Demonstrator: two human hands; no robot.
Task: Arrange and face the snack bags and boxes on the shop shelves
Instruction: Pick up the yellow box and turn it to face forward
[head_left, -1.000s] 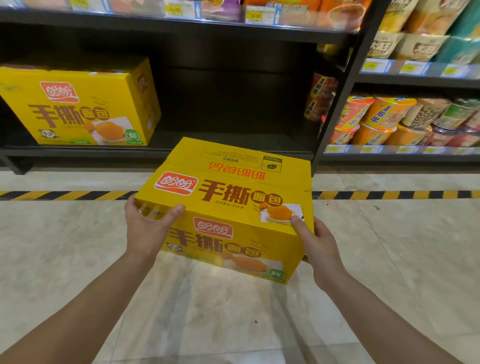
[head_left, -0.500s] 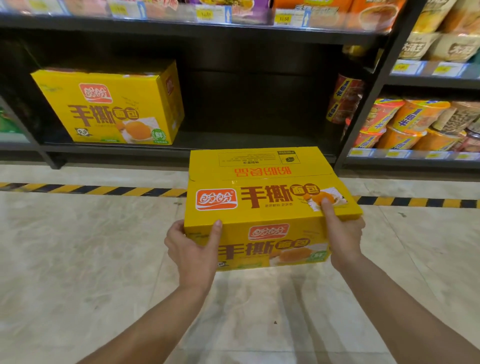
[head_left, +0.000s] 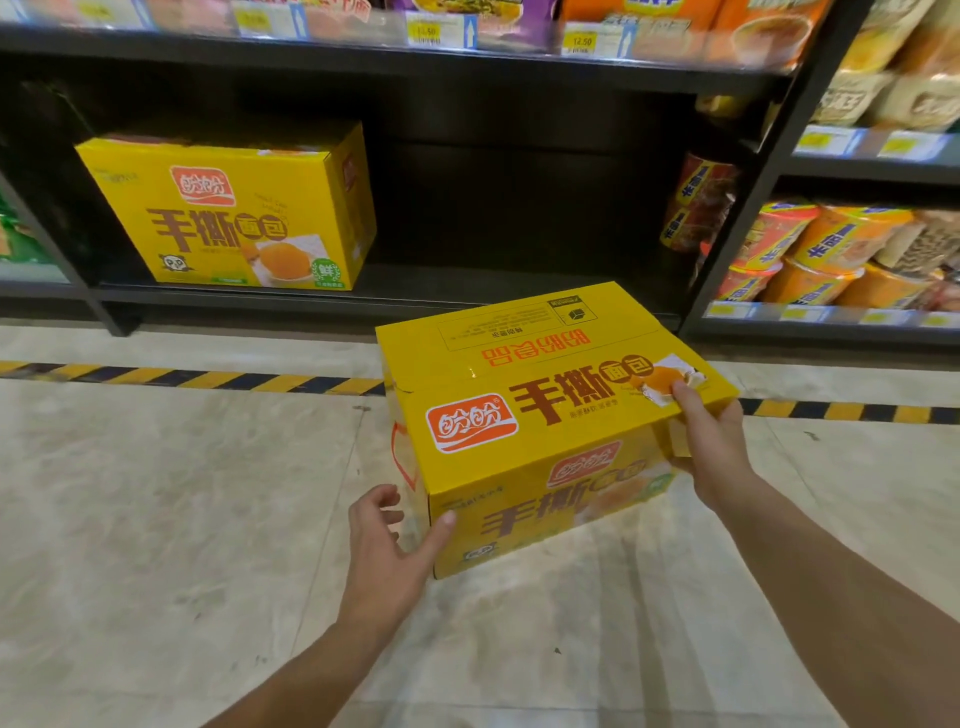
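Observation:
I hold a yellow snack box with red and brown print tilted above the floor, in front of the bottom shelf. My right hand grips its right end, thumb on the top face. My left hand is at the box's lower left corner. Its thumb touches the front face and its fingers hang loosely spread beside the left side. A second, identical yellow box stands upright on the left of that shelf, front face outward.
The shelf space right of the standing box is dark and bare. Cup noodle tubs fill the neighbouring bay on the right, behind a black upright. Price tags line the shelf above. A yellow-black hazard stripe runs along the tiled floor.
The box has shifted right and turned, its left corner now swung toward me. My left hand has slid down from the top edge to the lower left corner and loosened its grip.

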